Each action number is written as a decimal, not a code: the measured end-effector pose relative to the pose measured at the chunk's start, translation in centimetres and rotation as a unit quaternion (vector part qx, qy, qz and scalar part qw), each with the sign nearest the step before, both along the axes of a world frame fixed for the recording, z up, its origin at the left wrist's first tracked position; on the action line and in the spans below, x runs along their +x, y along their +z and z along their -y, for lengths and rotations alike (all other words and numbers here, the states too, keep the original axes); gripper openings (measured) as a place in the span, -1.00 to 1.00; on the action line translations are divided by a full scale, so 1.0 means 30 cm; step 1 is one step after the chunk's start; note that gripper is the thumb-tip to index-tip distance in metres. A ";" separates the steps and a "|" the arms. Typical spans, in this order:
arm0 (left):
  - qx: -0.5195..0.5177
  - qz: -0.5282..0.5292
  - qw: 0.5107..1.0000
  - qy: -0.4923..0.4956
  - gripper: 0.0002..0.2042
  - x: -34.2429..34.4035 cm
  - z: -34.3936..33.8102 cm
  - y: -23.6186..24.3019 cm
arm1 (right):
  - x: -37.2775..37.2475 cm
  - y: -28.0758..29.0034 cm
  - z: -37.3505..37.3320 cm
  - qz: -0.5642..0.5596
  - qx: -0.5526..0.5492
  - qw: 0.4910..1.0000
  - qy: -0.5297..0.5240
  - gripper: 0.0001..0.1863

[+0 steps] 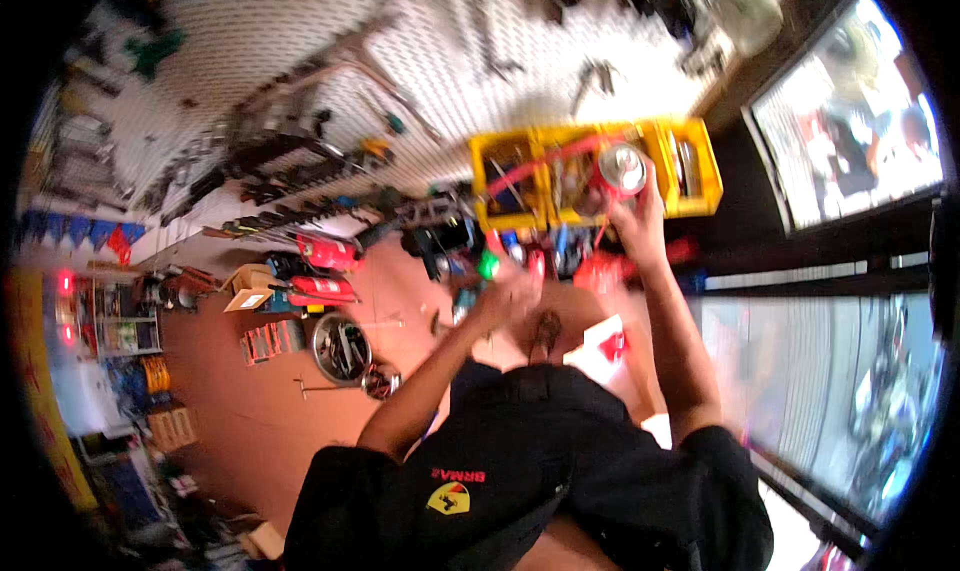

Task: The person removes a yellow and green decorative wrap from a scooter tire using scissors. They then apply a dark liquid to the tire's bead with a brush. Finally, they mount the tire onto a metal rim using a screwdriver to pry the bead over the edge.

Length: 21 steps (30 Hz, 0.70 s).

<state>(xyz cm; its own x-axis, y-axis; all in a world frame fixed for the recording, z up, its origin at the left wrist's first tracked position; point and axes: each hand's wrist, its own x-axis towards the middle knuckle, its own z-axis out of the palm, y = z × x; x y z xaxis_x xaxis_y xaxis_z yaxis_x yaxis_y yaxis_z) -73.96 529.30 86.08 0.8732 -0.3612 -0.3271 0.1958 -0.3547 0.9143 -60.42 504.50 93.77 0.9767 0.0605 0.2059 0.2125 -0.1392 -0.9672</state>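
My right hand (637,219) is closed around a red drink can (609,183) with a silver top. It holds the can up over the yellow bins (706,171), which are mounted low on the pegboard and hold loose tools and parts. A long red strip (548,158) crosses the bins just left of the can. Lower and to the left, my left hand (512,298) is smeared by motion, and its fingers cannot be made out. Beside it shows a bright green object (488,264), perhaps a bottle top; I cannot tell whether the hand touches it.
A white pegboard (430,61) with hanging tools stands ahead. On the reddish floor are a round metal bowl (318,349) of tools, a red toolset tray (272,342), red cases (325,290) and an open cardboard box (250,283). Glass panels (780,371) line the right.
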 end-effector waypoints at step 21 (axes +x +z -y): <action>-0.087 0.302 0.906 0.285 -0.73 -0.130 -1.095 0.943 | -0.414 -0.115 -0.248 0.067 -0.346 0.919 -0.177 -0.39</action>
